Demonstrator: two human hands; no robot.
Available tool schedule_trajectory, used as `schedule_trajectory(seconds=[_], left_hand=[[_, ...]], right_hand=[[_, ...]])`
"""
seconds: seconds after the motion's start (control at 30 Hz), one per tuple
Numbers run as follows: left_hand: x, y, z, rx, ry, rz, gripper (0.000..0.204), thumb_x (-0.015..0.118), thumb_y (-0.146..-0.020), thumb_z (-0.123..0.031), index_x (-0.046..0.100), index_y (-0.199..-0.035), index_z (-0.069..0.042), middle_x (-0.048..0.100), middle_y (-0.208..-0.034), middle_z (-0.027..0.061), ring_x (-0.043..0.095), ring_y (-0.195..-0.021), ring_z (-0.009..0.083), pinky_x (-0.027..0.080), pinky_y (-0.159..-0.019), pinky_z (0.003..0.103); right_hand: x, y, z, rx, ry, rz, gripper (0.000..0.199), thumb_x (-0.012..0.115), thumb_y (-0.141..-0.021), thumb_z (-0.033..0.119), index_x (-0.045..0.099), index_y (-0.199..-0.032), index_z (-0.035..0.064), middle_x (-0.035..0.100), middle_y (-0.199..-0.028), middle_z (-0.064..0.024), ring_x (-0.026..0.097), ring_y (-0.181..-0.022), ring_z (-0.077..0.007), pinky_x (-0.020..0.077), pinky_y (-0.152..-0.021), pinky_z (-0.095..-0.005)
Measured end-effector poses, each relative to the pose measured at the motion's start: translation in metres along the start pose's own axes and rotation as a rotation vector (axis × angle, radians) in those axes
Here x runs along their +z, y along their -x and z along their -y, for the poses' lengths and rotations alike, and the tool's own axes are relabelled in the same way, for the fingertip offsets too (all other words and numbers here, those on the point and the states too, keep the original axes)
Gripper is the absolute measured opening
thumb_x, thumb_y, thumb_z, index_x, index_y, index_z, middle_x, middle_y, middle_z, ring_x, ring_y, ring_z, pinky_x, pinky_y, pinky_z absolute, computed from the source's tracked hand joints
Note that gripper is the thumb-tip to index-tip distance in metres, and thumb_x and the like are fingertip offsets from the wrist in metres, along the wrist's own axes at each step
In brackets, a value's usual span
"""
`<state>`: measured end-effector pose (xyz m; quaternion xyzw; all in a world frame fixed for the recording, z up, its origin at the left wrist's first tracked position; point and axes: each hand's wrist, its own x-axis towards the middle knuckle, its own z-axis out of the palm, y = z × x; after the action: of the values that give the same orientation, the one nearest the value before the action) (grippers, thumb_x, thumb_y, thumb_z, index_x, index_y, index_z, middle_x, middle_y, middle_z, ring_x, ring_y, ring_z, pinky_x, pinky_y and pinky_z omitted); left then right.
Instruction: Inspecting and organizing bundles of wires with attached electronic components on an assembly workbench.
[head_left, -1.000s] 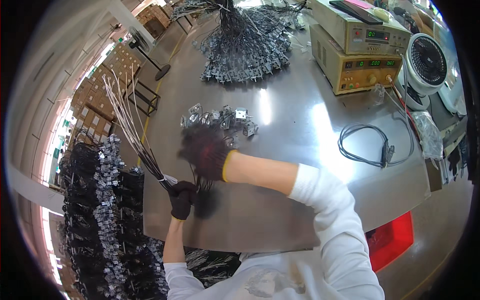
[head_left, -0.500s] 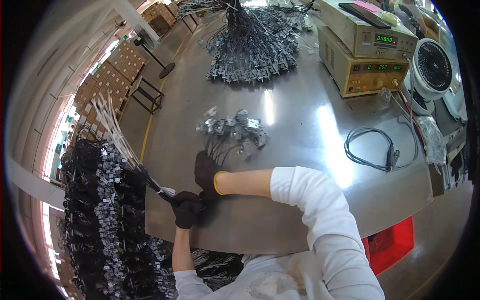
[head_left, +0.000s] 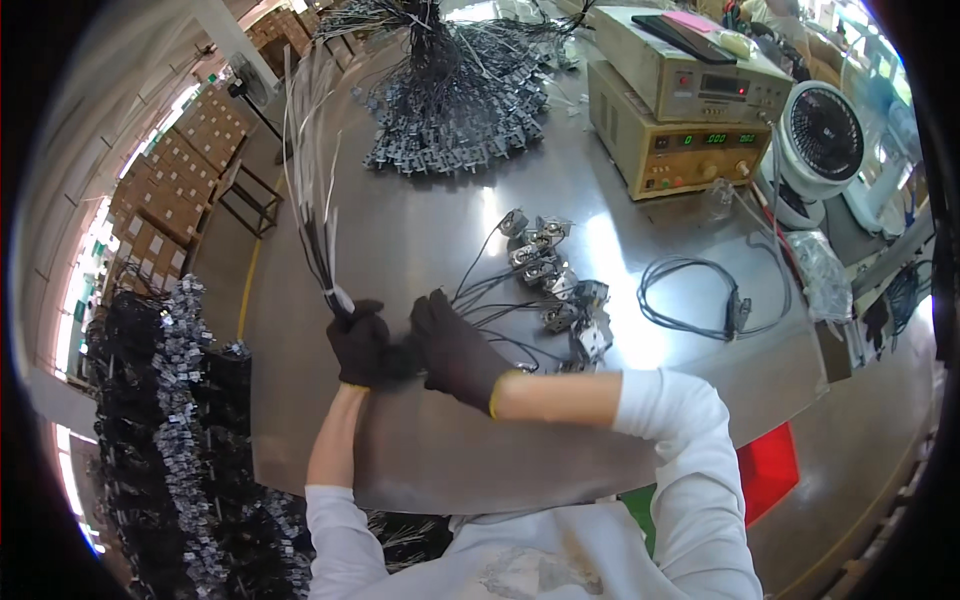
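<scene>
My left hand [head_left: 360, 345], in a dark glove, is closed round a bundle of cables [head_left: 318, 245]. Its thin white and black ends rise up and to the left, and a white tie [head_left: 340, 299] circles the bundle just above the fist. Close on the right, my gloved right hand [head_left: 455, 350] curls over the same bundle; its fingertips are partly hidden. Between the hands the dark middle of the bundle is blurred. From behind my right hand the cables fan out to several metal connector ends [head_left: 556, 285] lying on the metal table [head_left: 420, 450].
A big heap of similar cables [head_left: 455, 120] lies at the far side. Two stacked bench instruments [head_left: 690, 110], a white fan [head_left: 822, 130] and a coiled cable [head_left: 690, 290] are on the right. More bundles [head_left: 180, 430] hang at the left; a red bin [head_left: 768, 470] stands lower right.
The bundle's white ends have swung upright, and the connector ends have shifted right and spread out. My right hand has turned and moved right; my left hand has risen. The whole view has shifted slightly.
</scene>
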<state>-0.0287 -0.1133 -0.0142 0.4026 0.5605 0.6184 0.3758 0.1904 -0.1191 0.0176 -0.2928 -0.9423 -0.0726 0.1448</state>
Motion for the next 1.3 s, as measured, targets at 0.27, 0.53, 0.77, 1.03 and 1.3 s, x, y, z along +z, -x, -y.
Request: schedule_trajectory(seconds=[0.27, 0.53, 0.77, 1.03, 1.3], left_hand=[[0.050, -0.105, 0.047, 0.301, -0.385, -0.260, 0.019, 0.059, -0.097, -0.011, 0.076, -0.103, -0.004, 0.072, -0.069, 0.0035, 0.067, -0.062, 0.0156, 0.052, -0.064, 0.034], [0.056, -0.100, 0.039, 0.502, -0.565, -0.301, 0.025, 0.061, -0.097, -0.015, 0.073, -0.119, -0.013, 0.077, -0.085, 0.0041, 0.073, -0.074, 0.0203, 0.056, -0.071, 0.036], [0.056, -0.114, 0.040, 0.519, -0.589, -0.244, 0.040, 0.056, -0.094, -0.009, 0.070, -0.129, -0.020, 0.076, -0.083, 0.0034, 0.074, -0.074, 0.0271, 0.058, -0.070, 0.042], [0.049, -0.119, 0.038, 0.514, -0.560, -0.226, 0.035, 0.054, -0.096, -0.009, 0.070, -0.126, -0.018, 0.075, -0.081, 0.0037, 0.074, -0.073, 0.0258, 0.057, -0.069, 0.041], [0.051, -0.119, 0.034, 0.384, -0.482, -0.138, 0.034, 0.057, -0.095, -0.012, 0.068, -0.127, -0.016, 0.076, -0.087, 0.0038, 0.075, -0.078, 0.0286, 0.059, -0.076, 0.042]], right_hand=[[-0.080, 0.095, -0.021, 0.052, -0.100, -0.096, 0.043, 0.075, -0.087, 0.034, 0.069, -0.125, 0.0145, 0.063, -0.130, -0.0109, 0.054, -0.132, -0.0314, 0.0429, -0.113, -0.0517], [-0.080, 0.111, -0.035, 0.353, -0.173, -0.022, 0.055, 0.082, -0.083, 0.035, 0.066, -0.134, 0.0238, 0.055, -0.144, -0.0133, 0.052, -0.131, -0.0368, 0.0420, -0.111, -0.0559], [-0.044, 0.092, -0.057, 0.143, 0.151, -0.012, 0.052, 0.078, -0.085, 0.031, 0.066, -0.134, 0.0188, 0.055, -0.149, -0.0089, 0.052, -0.136, -0.0336, 0.0404, -0.114, -0.0568], [-0.052, 0.061, -0.036, 0.093, 0.244, -0.114, 0.060, 0.079, -0.082, 0.013, 0.060, -0.139, 0.0097, 0.060, -0.147, -0.0109, 0.053, -0.140, -0.0359, 0.0388, -0.118, -0.0581], [-0.046, 0.038, -0.013, -0.055, -0.241, -0.238, 0.064, 0.079, -0.076, 0.002, 0.059, -0.136, 0.0014, 0.064, -0.139, -0.0206, 0.063, -0.126, -0.0423, 0.0513, -0.107, -0.0524]])
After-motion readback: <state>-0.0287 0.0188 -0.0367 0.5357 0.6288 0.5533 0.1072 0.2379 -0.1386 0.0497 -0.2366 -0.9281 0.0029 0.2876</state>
